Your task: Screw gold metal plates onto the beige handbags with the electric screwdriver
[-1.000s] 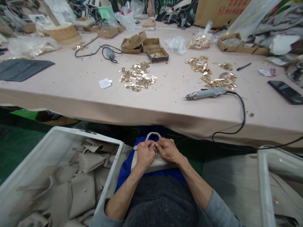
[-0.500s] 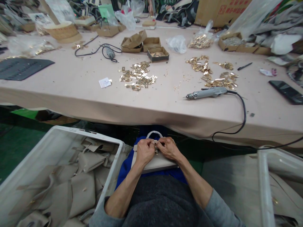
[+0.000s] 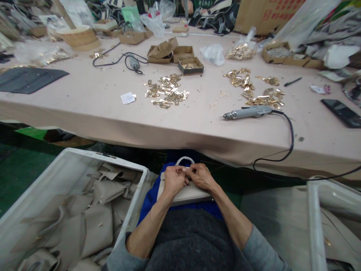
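So there's a pale bag (image 3: 187,195) on the person's lap, over some blue cloth (image 3: 150,197), its handle (image 3: 184,159) sticking up on the far side. Both hands are on the upper middle of it just below that handle, left hand (image 3: 173,180) and right hand (image 3: 200,176) with fingers curled in and tips practically meeting; can't tell what, if anything, is pinched between them. Either side of the lap is a big whitish crate, the left crate (image 3: 113,159) full of taupe bag pieces (image 3: 97,226), the right crate (image 3: 313,226) with similar stuff. In front is a long desk under a pinkish-beige cover that hangs over the near edge (image 3: 135,133). On it: loose piles of gold metal plates (image 3: 167,90), a grey electric driver (image 3: 249,112) with its cable dropping off the front, a black phone (image 3: 342,113) at far right, a dark sheet (image 3: 31,80) at far left. Further back it's little open cardboard boxes (image 3: 191,66), clear plastic bags (image 3: 213,54) and a large printed carton (image 3: 262,17). Floor's dark green (image 3: 17,169).
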`<state>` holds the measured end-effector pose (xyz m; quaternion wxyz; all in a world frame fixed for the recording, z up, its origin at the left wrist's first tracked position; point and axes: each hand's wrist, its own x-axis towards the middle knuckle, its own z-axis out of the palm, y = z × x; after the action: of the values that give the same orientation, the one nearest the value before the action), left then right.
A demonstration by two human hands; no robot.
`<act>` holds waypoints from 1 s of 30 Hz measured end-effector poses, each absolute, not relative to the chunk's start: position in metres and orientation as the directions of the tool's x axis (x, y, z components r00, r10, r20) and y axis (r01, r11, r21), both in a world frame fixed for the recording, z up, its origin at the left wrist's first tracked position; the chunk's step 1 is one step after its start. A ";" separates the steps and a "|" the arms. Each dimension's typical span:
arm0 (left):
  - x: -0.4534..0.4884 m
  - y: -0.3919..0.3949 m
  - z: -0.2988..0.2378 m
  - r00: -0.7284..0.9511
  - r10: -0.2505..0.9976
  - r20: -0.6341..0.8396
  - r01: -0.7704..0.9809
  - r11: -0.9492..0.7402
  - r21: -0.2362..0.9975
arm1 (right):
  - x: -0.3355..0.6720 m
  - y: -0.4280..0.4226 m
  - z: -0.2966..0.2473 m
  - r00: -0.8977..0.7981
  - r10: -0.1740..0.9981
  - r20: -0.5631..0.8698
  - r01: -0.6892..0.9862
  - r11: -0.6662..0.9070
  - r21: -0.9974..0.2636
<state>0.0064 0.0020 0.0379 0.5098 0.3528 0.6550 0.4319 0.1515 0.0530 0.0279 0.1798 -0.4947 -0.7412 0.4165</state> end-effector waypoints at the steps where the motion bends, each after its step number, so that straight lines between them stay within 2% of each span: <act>1: 0.007 0.002 0.037 -0.232 0.902 -0.365 0.019 0.379 0.925 | 0.150 0.053 0.029 -0.433 0.889 -0.149 0.599 0.161 -0.785; 5: 0.007 0.001 0.035 -0.246 0.887 -0.390 0.006 0.403 0.915 | 0.145 0.053 0.031 -0.360 0.922 -0.142 0.630 0.128 -0.766; 9: 0.007 0.002 0.032 -0.269 0.878 -0.396 0.021 0.416 0.909 | 0.148 0.055 0.029 -0.481 0.858 -0.179 0.532 0.123 -0.838; 13: 0.006 0.002 0.032 -0.256 0.880 -0.400 0.027 0.420 0.907 | 0.149 0.055 0.023 -0.440 0.889 -0.129 0.601 0.184 -0.778; 20: 0.000 0.002 0.041 -0.053 0.950 -0.309 0.099 0.313 0.945 | 0.149 0.059 0.021 -0.400 0.915 -0.055 0.524 0.179 -0.833; 30: 0.001 0.005 0.036 -0.079 0.931 -0.356 -0.043 0.354 0.934 | 0.151 0.057 0.020 -0.395 0.918 -0.039 0.529 0.192 -0.827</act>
<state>0.0014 0.0053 0.0355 0.5672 0.3723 0.5960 0.4294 0.1508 0.0571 0.0198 0.2429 -0.4934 -0.7328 0.4006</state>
